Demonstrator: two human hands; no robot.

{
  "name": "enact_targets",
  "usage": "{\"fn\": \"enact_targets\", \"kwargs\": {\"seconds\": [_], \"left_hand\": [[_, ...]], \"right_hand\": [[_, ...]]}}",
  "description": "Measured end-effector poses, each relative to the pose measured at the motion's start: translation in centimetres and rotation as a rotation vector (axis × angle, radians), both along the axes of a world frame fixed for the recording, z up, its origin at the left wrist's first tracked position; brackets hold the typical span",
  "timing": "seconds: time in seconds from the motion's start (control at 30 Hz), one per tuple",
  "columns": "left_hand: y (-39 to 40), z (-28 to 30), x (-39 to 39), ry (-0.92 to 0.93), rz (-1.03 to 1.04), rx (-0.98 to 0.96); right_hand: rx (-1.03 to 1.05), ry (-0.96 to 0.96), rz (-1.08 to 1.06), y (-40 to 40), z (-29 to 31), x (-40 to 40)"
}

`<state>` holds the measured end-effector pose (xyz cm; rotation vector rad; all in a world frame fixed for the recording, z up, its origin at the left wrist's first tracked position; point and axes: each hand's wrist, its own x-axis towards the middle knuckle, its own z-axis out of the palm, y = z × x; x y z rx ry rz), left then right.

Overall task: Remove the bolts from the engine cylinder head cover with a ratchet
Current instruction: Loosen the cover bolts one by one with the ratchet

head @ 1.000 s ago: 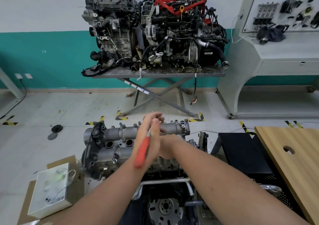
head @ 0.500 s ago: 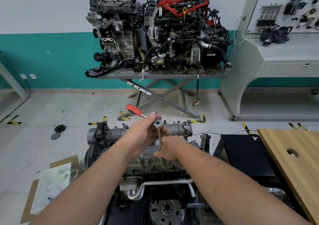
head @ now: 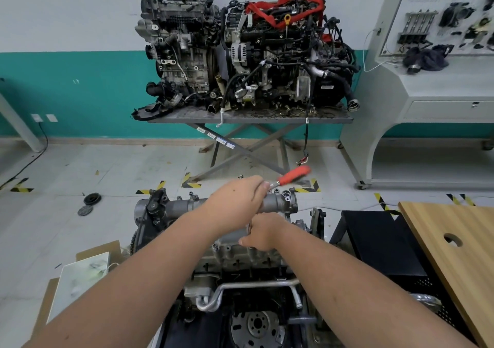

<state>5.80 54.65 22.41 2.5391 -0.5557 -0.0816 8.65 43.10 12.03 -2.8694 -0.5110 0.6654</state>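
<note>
Orange rubber marks the handle of the steel ratchet [head: 290, 176], which sticks out up and to the right, blurred, past our left hand [head: 235, 200]. That hand's grip is clenched around the ratchet near its head, while our right hand [head: 263, 231] sits just below it, fingers pinched on what looks like a thin steel extension shaft [head: 249, 227] running down to a bolt (the bolt itself is hidden under the hand). The grey cast-aluminium cylinder head cover [head: 278, 202] lies across the top of the engine on the stand right in front of us, with both hands over its middle.

We judge that we are mid-swing, loosening one of the cover bolts. The next move calls for keeping the shaft square on the bolt with the right hand while the left sweeps the handle back for another stroke, with several bolts probably left.
</note>
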Motion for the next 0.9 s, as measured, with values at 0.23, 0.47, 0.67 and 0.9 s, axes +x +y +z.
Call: {"fn": "enact_targets", "kwargs": {"seconds": [0.23, 0.47, 0.67, 0.9], "left_hand": [[1.0, -3.4, -0.7, -0.617, 0.027, 0.147], [-1.0, -5.7, -2.0, -0.18, 0.273, -0.756], [-2.3, -5.8, -1.2, 0.379, 0.645, -1.242], [0.7, -5.2, 0.2, 0.536, 0.387, -1.198]], "right_hand": [[0.143, -0.015, -0.061, 0.5, -0.2, 0.1], [-0.012, 0.148, -0.019, 0.7, 0.6, 0.3], [-0.064, 0.104, 0.017, 0.9, 0.6, 0.4], [-0.029, 0.054, -0.057, 0.6, 1.6, -0.3]]}}
